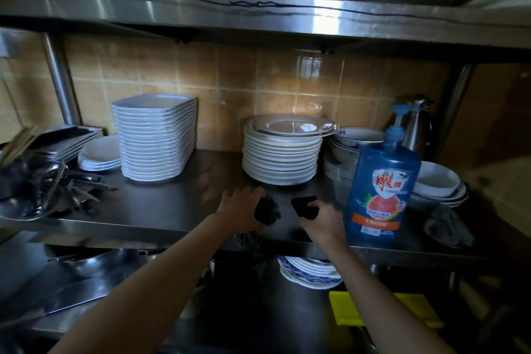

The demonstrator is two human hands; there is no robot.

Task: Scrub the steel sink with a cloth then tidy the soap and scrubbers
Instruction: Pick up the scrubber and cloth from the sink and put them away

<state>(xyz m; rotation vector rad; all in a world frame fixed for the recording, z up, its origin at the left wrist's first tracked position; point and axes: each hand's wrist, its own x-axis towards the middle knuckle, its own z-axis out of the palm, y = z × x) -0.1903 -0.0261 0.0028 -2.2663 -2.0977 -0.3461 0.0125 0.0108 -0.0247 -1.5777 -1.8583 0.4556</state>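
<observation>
Tan wall tiles (230,80) back a steel shelf (161,210) crowded with crockery: a stack of square plates (156,138) to the left, a stack of round plates (283,152) in the middle, bowls further right. From where I stand the job looks to be in its tidying half. The blue soap bottle (382,190) stands upright on the shelf near its front edge, just beside the person's right hand (321,221), so I'd judge the soap put away. The sink itself lies below the frame's clear part, too dark for me to say whether it is scrubbed. What seems left is setting the two scrubbers down and letting go. The left hand (240,204) has its fingers curled over a dark, wiry scrubber (268,211), holding it low over the shelf in front of the round plates; whether it touches the steel I cannot tell. The right hand pinches a flat dark scrubbing pad (304,205) by one end, the pad sticking out toward the other scrubber, near it but apart.
</observation>
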